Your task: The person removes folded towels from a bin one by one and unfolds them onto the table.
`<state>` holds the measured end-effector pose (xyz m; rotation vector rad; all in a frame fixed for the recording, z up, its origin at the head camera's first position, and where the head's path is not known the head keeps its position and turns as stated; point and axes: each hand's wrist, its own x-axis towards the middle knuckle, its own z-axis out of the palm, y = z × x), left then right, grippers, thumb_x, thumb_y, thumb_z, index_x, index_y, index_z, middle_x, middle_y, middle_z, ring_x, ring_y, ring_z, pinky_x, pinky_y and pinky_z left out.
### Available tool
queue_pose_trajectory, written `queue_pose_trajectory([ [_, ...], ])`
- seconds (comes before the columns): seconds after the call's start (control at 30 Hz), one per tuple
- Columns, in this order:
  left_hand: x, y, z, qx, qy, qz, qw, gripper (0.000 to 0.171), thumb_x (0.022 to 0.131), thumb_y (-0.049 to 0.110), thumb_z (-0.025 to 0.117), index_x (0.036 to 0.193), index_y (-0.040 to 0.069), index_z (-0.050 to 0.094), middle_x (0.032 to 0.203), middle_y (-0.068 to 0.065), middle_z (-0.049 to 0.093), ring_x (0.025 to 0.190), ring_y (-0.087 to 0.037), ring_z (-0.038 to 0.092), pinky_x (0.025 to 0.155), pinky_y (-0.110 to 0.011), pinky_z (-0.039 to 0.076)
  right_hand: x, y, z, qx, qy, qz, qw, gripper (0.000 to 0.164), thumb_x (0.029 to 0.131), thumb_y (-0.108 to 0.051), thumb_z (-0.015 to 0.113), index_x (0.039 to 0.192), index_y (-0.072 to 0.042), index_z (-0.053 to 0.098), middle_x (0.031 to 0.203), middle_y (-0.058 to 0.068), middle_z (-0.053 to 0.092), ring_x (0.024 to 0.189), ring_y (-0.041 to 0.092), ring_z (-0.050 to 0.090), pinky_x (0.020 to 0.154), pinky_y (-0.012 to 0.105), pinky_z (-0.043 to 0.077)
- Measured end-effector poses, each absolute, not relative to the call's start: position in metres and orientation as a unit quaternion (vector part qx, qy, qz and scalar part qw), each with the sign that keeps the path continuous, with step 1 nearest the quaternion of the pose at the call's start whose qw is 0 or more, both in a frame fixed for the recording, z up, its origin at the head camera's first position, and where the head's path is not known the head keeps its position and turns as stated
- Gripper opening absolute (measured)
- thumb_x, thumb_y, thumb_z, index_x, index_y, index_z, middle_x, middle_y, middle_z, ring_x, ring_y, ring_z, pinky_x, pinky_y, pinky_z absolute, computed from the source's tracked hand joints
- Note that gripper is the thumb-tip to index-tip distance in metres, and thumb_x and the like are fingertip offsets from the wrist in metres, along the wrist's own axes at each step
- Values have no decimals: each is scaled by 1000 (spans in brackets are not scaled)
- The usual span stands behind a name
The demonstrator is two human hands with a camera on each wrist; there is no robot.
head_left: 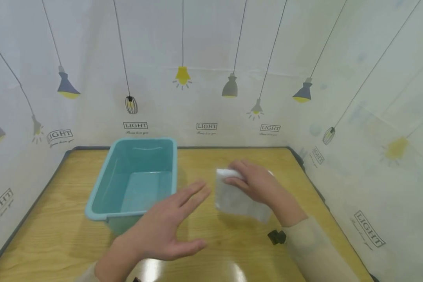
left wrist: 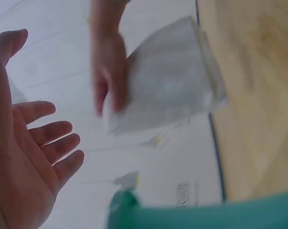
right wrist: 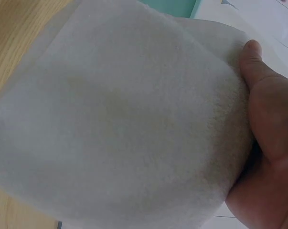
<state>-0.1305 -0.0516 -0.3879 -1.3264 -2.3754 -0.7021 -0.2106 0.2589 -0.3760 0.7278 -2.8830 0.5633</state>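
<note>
Right of the bin, the right hand grips the cloth by its upper edge, above the table. The left hand, thumb spread wide from extended fingers, hovers by the bin's near right corner.

1. In the head view, we get soft light and two glare patches on the near tabletop.
2. We notice faint shadows beside the tub.
3. Our left wrist view blurs the right hand and cloth.
4. Our right wrist view looks dimmer, the cloth shaded beside that hand.
</note>
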Motion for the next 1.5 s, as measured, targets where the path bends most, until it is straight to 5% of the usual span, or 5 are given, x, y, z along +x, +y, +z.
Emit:
queue_pose_trajectory([
  [0.17, -137, -23, -419, -476, -828, -259, 143, 96, 99, 60, 72, 172, 9, 35, 167, -15, 52, 149, -30, 59, 114, -49, 57, -213, 257, -379, 244, -950, 189, 52, 28, 107, -43, 70, 124, -20, 69, 107, -2, 72, 89, 14, 64, 80, 38, 58],
  [0.3, -143, -13, -444, -419, -868, -256, 76, 94, 100, 61, 71, 171, 11, 34, 163, -12, 57, 144, -30, 61, 113, -52, 57, -216, 256, -383, 246, -949, 193, 39, 30, 108, -44, 69, 125, -20, 68, 109, -1, 72, 90, 14, 65, 81, 39, 59],
  [0.77, -157, -13, -477, -306, -905, -294, -25, 88, 102, 45, 74, 170, 7, 34, 164, -17, 53, 148, -38, 56, 118, -57, 53, -242, 249, -406, 249, -946, 209, -17, 33, 109, -45, 66, 127, -17, 67, 106, 0, 72, 91, 15, 66, 84, 40, 60],
  [1.5, -158, -16, -486, -321, -902, -288, -29, 84, 105, 43, 71, 172, 9, 31, 164, -18, 53, 147, -38, 57, 120, -54, 51, -313, 254, -477, 197, -958, 204, -46, 46, 108, -48, 66, 138, -14, 67, 125, 9, 76, 108, 27, 71, 100, 50, 60],
])
